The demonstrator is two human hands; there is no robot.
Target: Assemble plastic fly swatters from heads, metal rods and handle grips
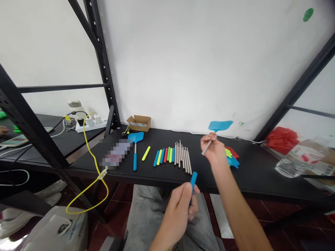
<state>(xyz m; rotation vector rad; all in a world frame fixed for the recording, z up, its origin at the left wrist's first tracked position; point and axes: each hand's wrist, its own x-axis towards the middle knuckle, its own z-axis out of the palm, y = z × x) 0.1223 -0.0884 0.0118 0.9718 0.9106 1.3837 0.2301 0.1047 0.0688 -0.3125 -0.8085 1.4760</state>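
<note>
My left hand (178,205) is closed around a blue handle grip (194,179), low in front of the table edge. My right hand (214,144) pinches a metal rod (206,148) joined to a blue fly swatter head (220,125), held above the table. The rod and the grip are apart. Several silvery metal rods (182,158) lie side by side between the hands. Left of them is a row of coloured handle grips (165,156), with one yellow grip (146,153) set apart. A whole blue fly swatter (135,162) lies farther left. Loose swatter heads (232,161) lie partly behind my right forearm.
On the black table (253,170) stand an open cardboard box (140,122) and a black-and-yellow tool (126,131). A yellow cable (90,150) hangs over the left edge near a blurred-out object (117,153). At right are a red plastic bag (281,140) and a clear bottle (289,167).
</note>
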